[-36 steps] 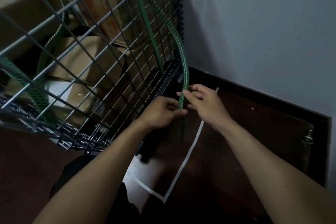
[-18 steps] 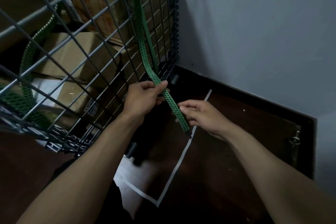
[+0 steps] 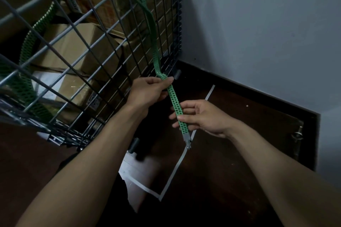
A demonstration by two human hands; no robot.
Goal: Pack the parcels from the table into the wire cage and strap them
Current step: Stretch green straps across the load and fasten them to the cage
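A green perforated strap (image 3: 174, 100) hangs down the outside of the wire cage (image 3: 103, 29) and ends in a small metal hook (image 3: 187, 140). My left hand (image 3: 147, 91) grips the strap by the cage's lower corner. Lower down, my right hand (image 3: 201, 117) pinches the strap just above the hook. Brown cardboard parcels (image 3: 81, 48) are stacked inside the cage. A second green strap (image 3: 29, 46) runs over them at the left.
A grey wall (image 3: 258, 24) with a dark skirting stands close on the right. White tape lines (image 3: 177, 164) mark the dark floor. A cage castor (image 3: 133, 145) sits below my left forearm. A metal latch (image 3: 297, 134) is at the far right.
My hands have parted along the strap. The left hand moved up to the cage's corner. The right hand slid down toward the hook end, which now shows.
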